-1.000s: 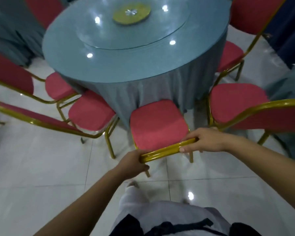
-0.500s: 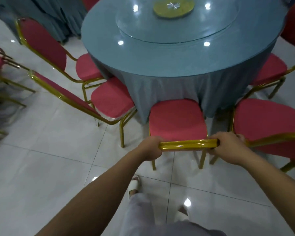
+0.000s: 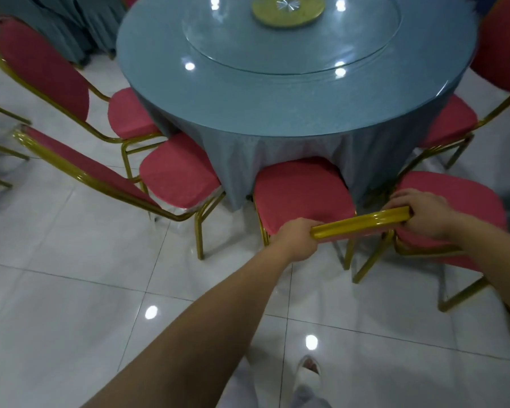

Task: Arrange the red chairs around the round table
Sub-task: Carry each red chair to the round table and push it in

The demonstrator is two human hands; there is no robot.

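Underfoot, the floor (image 3: 71, 290) is glossy white tile with thin dark joints, dotted with reflections of ceiling lights. The round table (image 3: 277, 113) stands on it under a blue-grey cloth (image 3: 292, 163) that hangs low. A glass turntable (image 3: 292, 54) with a yellow disc (image 3: 287, 10) at its centre lies on top. One red chair (image 3: 301, 192) faces the table's near edge, its seat front right at the cloth. The left hand (image 3: 296, 241) has its fingers curled round the left end of the chair's gold top rail (image 3: 361, 223). The right hand (image 3: 424, 214) wraps its fingers over the right end. More red chairs (image 3: 174, 178) ring the table on both sides. Other draped tables (image 3: 71, 30) stand at the upper left.
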